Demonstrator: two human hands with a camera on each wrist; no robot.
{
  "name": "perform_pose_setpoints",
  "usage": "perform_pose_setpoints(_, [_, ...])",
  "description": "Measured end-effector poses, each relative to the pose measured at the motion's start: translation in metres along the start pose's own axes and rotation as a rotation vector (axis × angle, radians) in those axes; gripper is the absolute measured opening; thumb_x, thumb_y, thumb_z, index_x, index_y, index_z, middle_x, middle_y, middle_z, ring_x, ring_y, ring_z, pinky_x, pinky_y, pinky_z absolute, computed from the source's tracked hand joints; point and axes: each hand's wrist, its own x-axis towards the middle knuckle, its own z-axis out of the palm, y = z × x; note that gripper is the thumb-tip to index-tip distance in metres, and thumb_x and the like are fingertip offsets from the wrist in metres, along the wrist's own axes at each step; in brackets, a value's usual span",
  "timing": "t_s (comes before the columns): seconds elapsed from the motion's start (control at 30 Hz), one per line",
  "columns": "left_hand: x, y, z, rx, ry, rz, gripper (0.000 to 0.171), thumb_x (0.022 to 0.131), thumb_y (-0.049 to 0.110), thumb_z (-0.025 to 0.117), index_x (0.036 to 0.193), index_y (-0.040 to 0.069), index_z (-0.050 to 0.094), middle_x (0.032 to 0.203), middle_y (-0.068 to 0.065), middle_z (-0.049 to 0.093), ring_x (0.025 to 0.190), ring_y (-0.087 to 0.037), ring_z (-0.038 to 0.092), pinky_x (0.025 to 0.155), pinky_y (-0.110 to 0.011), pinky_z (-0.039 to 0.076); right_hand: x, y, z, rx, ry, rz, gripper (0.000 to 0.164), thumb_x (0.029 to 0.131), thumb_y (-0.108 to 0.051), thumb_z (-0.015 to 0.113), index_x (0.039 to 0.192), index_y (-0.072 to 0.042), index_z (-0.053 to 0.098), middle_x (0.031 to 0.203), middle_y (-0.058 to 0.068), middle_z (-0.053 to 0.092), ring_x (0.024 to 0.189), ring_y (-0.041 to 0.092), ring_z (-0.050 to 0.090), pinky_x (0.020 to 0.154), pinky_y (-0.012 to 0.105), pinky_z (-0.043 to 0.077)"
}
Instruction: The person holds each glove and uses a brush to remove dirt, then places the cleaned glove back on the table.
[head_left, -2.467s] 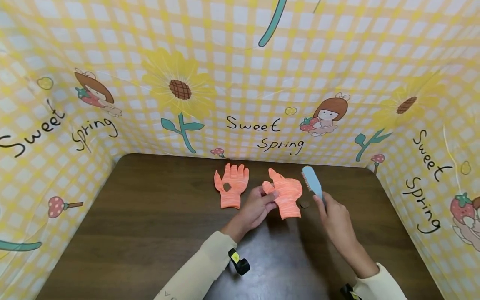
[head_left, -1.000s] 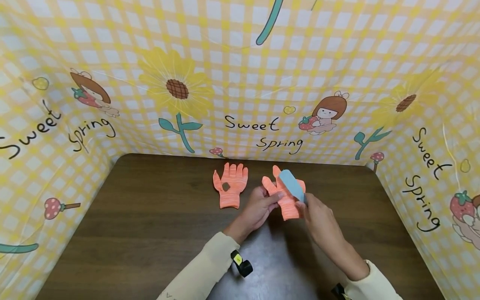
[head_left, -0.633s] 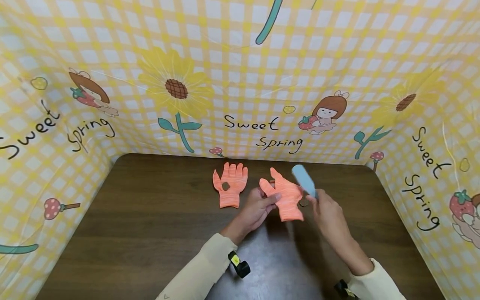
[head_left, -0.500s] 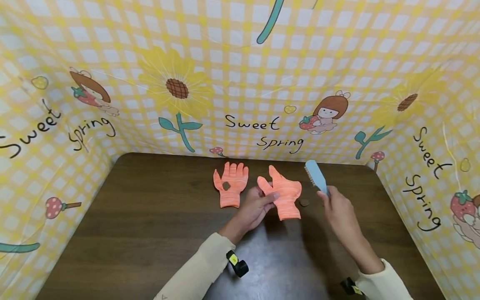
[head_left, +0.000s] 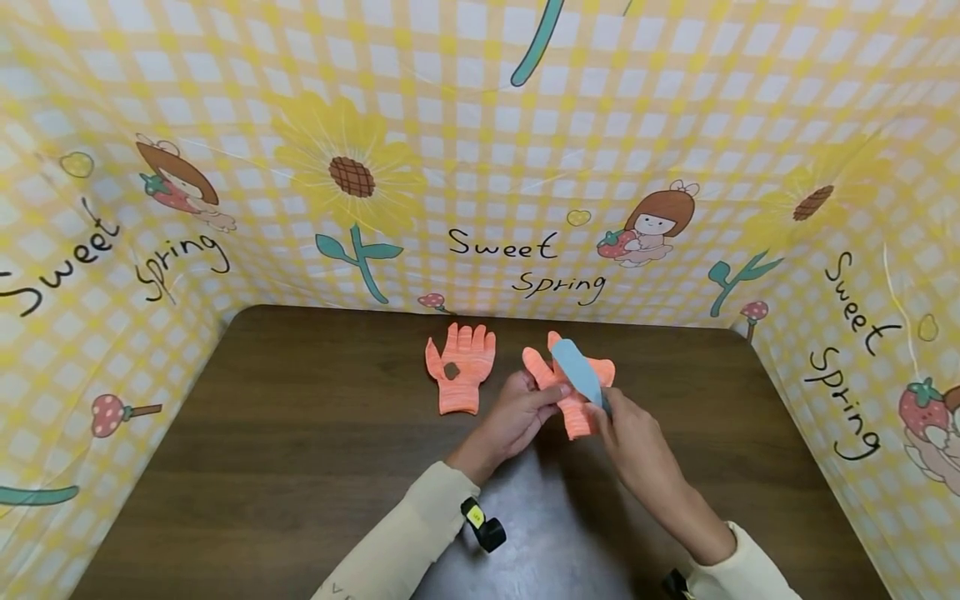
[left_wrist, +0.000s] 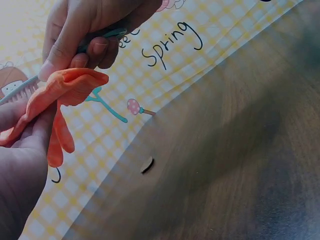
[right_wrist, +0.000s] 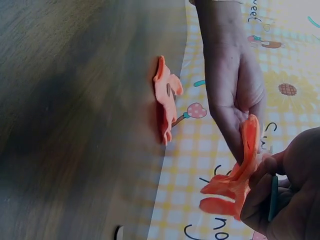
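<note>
My left hand pinches an orange knitted glove between thumb and fingers, holding it up off the table. A light-blue bristle brush is gripped by its handle in my right hand. Its head lies across the palm of the glove, bristles turned toward the fabric. In the left wrist view the bristles show right beside the glove. A second orange glove lies flat to the left, with a small brown piece on its palm.
A small flat brown piece rests on the dark wooden table, right of the held glove and hidden in the head view. A yellow checked cloth stands around the table's back and sides.
The brush was over the glove, swung off to the right, and is now back across it. My left hand keeps its hold on the glove, which has tilted slightly. The flat glove stays put.
</note>
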Motion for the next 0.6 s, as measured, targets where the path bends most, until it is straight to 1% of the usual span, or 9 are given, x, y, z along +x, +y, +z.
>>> perform_pose_setpoints(0.07, [-0.001,0.0,-0.002,0.017,0.021,-0.009,0.045,0.102,-0.005,0.054,0.145,-0.006,0.044,0.136,-0.014,0.06,0.121,-0.018,0.063,0.101,-0.033,0.055,0.0,0.002,-0.001,-0.002,0.009,0.0,0.02,0.103,-0.019,0.061,0.107,0.0,0.06,0.075,0.003,0.051,0.064,0.015,0.047,0.057,0.027,0.041])
perform_pose_setpoints(0.17, [-0.002,0.001,-0.004,0.029,0.058,-0.018,0.036,0.101,-0.006,0.055,0.136,-0.003,0.05,0.122,-0.009,0.063,0.11,-0.015,0.064,0.092,-0.028,0.057,0.002,0.007,-0.002,-0.008,0.033,0.003,0.024,0.103,-0.02,0.062,0.11,0.003,0.062,0.078,0.006,0.056,0.065,0.017,0.05,0.058,0.031,0.044])
perform_pose_setpoints(0.23, [-0.003,0.001,-0.005,0.029,0.07,-0.022,0.026,0.101,-0.004,0.057,0.126,-0.001,0.052,0.112,-0.005,0.062,0.1,-0.012,0.062,0.086,-0.025,0.054,0.003,0.014,-0.003,-0.011,0.045,0.024,0.025,0.102,-0.02,0.062,0.111,0.003,0.062,0.08,0.008,0.059,0.067,0.019,0.051,0.059,0.033,0.045])
perform_pose_setpoints(0.3, [-0.004,0.001,-0.007,0.03,0.069,-0.024,0.022,0.1,-0.004,0.057,0.122,0.001,0.052,0.106,-0.004,0.06,0.095,-0.012,0.058,0.083,-0.025,0.052,0.004,0.02,-0.005,-0.016,0.042,0.052,0.026,0.103,-0.02,0.061,0.11,0.005,0.062,0.08,0.01,0.059,0.066,0.021,0.051,0.059,0.035,0.045])
perform_pose_setpoints(0.4, [-0.005,0.002,-0.009,0.025,0.058,-0.021,0.025,0.101,-0.004,0.057,0.125,-0.001,0.052,0.106,-0.004,0.06,0.095,-0.012,0.059,0.084,-0.025,0.052,0.006,0.029,-0.007,-0.021,0.053,0.084,0.027,0.104,-0.02,0.06,0.111,0.006,0.061,0.081,0.012,0.061,0.068,0.025,0.054,0.062,0.04,0.047])
perform_pose_setpoints(0.47, [-0.005,0.002,-0.01,0.023,0.048,-0.011,0.031,0.101,-0.005,0.055,0.131,-0.003,0.05,0.109,-0.004,0.061,0.099,-0.012,0.06,0.087,-0.025,0.054,0.007,0.03,-0.009,-0.014,0.055,0.094,0.028,0.105,-0.021,0.059,0.112,0.006,0.061,0.081,0.013,0.061,0.069,0.026,0.055,0.062,0.041,0.048])
perform_pose_setpoints(0.53, [-0.005,0.003,-0.01,0.016,0.048,-0.009,0.033,0.101,-0.005,0.055,0.133,-0.004,0.049,0.109,-0.004,0.061,0.1,-0.012,0.061,0.088,-0.025,0.055,0.007,0.026,-0.011,0.007,0.054,0.088,0.029,0.104,-0.021,0.059,0.114,0.006,0.062,0.081,0.011,0.06,0.07,0.025,0.054,0.063,0.04,0.047])
perform_pose_setpoints(0.6, [-0.004,0.003,-0.01,0.025,0.042,-0.006,0.035,0.101,-0.005,0.055,0.136,-0.004,0.048,0.113,-0.004,0.062,0.103,-0.013,0.061,0.088,-0.025,0.055,0.006,0.017,-0.011,0.024,0.034,0.067,0.029,0.104,-0.022,0.06,0.116,0.004,0.062,0.081,0.009,0.058,0.07,0.022,0.053,0.063,0.035,0.046])
